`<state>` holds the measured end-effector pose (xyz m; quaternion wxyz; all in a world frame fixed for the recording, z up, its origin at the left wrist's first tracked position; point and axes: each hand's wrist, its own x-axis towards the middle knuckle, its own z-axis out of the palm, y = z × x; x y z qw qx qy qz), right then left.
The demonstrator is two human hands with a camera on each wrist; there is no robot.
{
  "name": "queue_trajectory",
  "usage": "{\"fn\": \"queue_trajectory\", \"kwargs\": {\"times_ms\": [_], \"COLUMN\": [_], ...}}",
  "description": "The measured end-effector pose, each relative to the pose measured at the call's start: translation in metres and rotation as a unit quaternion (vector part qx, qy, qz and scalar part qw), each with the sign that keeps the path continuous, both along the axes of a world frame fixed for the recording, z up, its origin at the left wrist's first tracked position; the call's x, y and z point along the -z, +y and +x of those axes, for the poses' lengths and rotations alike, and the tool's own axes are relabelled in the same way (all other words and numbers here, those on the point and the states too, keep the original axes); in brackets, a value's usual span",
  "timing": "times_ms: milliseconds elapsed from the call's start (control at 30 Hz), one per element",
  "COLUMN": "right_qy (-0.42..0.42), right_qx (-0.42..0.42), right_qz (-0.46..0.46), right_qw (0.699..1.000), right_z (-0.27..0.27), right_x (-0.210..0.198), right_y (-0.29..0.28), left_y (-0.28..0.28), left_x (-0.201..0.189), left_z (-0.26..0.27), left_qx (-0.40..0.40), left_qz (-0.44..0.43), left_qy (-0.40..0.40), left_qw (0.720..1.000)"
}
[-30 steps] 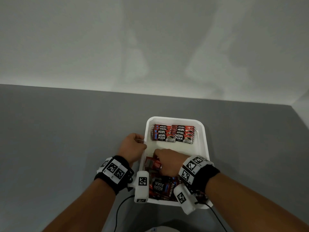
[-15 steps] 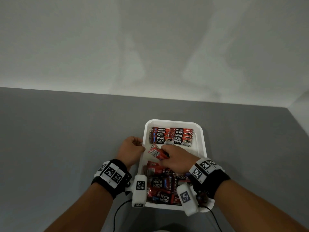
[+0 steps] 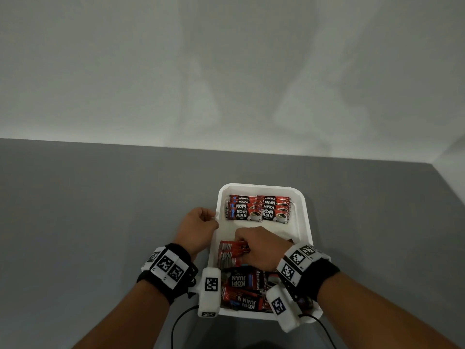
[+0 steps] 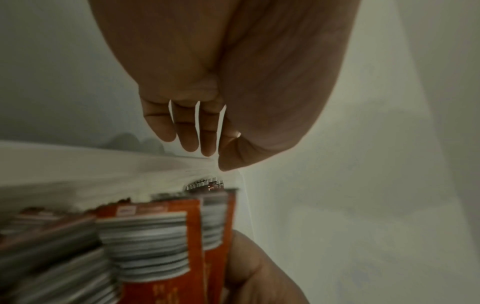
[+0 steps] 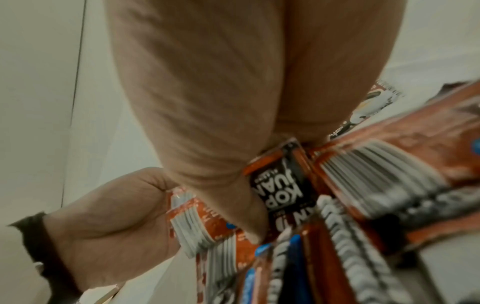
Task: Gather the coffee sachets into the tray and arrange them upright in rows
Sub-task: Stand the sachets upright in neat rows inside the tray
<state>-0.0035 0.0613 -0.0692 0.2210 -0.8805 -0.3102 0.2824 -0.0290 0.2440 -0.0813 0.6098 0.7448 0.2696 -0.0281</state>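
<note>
A white tray (image 3: 308, 222) sits on the grey table. At its far end, red and black coffee sachets (image 3: 259, 210) stand upright in two rows. Loose sachets (image 3: 249, 290) lie piled at the near end. My left hand (image 3: 213, 219) pinches the tray's left rim, with its fingers (image 4: 192, 131) curled and the thumb on the rim (image 4: 78, 156). My right hand (image 3: 243, 246) is inside the tray, fingers curled down on a small stack of sachets (image 3: 230, 253) at the middle left. In the right wrist view the thumb (image 5: 254, 226) presses on these sachets (image 5: 283, 185).
Grey table (image 3: 100, 222) spreads wide to the left and beyond the tray, up to a white wall (image 3: 226, 71). A second wall meets the table at the far right (image 3: 448, 177). Black cables (image 3: 176, 326) hang from my wrist cameras at the near edge.
My right hand lifted a sachet from the pile toward the far rows, then came back down onto the stack at the tray's middle left. My left hand stayed on the rim.
</note>
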Motion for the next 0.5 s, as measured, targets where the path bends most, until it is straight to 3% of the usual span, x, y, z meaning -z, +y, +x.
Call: {"fn": "queue_trajectory", "kwargs": {"times_ms": [167, 267, 400, 500], "right_qy": [0.005, 0.034, 0.147, 0.223], "right_qx": [0.098, 0.182, 0.284, 0.28], "right_qz": [0.099, 0.167, 0.33, 0.412], "right_qw": [0.99, 0.968, 0.888, 0.838], "right_z": [0.008, 0.017, 0.018, 0.012], "right_x": [-0.006, -0.008, -0.007, -0.017], "right_y": [-0.007, -0.011, -0.009, 0.001], "left_y": [0.001, -0.003, -0.014, -0.033], "left_x": [-0.003, -0.013, -0.028, -0.036], "left_z": [-0.001, -0.001, -0.002, -0.004], "left_qx": [-0.009, -0.03, -0.036, 0.05], "left_qz": [-0.007, -0.019, -0.152, -0.275], "left_qy": [-0.006, -0.038, -0.12, -0.101], "left_qw": [1.0, 0.999, 0.98, 0.955]}}
